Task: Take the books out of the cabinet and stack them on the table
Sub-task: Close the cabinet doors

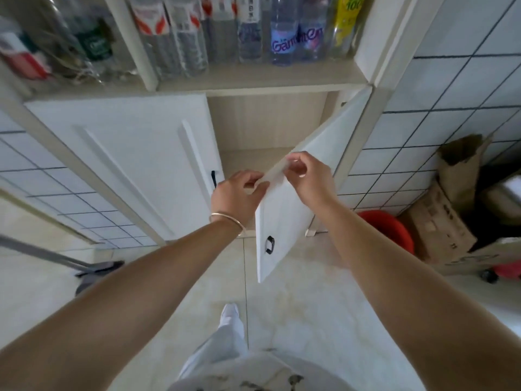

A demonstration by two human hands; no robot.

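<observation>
Tiled wall (439, 114) behind, cabinet (270, 88) dead ahead, bottles (284, 29) up top. Both hands pinched the top edge of the right door (284, 213), which stood half open: left hand (236, 196) at its free corner, right hand (307, 176) just beyond. No books in sight; the visible slice of compartment past the fingers looked bare, the rest hidden behind the doors.

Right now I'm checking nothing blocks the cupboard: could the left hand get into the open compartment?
Probably yes. The right door is swung open, leaving a gap beside the closed left door. The left hand grips that open door's top edge, so it must let go first. No books show inside.
</observation>
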